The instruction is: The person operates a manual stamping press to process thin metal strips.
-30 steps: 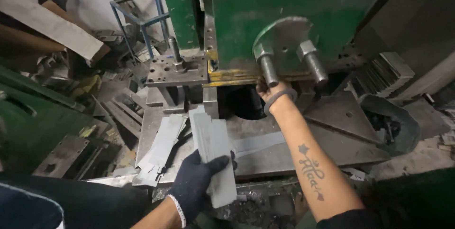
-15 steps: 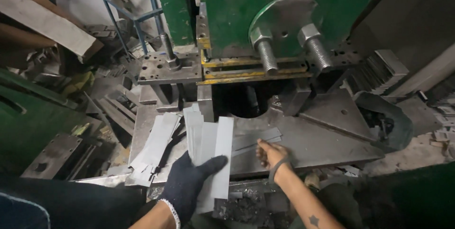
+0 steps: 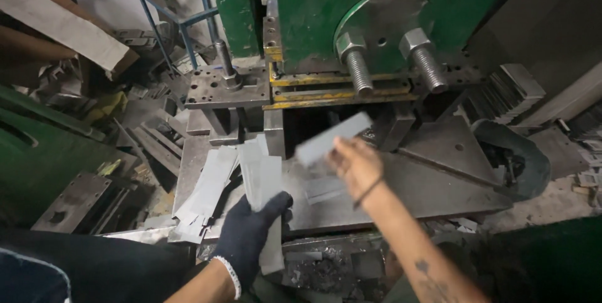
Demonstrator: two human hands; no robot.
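Centrally, a steel bed plate [image 3: 433, 190] is seen under a green press [image 3: 389, 2], with two big threaded bolts [image 3: 357, 68] sticking out of a round flange. A dark die opening lies at the bed's back edge, below yellow-edged bars. The left hand [image 3: 251, 240], in a dark glove, is closed around a stack of grey strips [image 3: 263, 196] held at the bed's front-left edge; the stack stands roughly upright, tilted slightly. The right hand [image 3: 354, 165], bare with a thin band at the wrist, is pinched on one grey strip [image 3: 332, 137] held tilted over the bed's middle, just before the die opening; motion blur hides the finger detail. More loose strips [image 3: 204, 193] are piled off the bed's left edge. A drilled steel block [image 3: 226, 86] with a post is set at the bed's back-left corner. A triangular gusset is fixed on the bed's right side, next to a dark curved guard [image 3: 514, 159]. Cluttered shop surroundings: scrap metal and bars at left, a blue frame [image 3: 179, 14] behind, a green panel [image 3: 37, 159] at far left, stacked plates [image 3: 508, 96] at right, swarf on the floor below the front edge.
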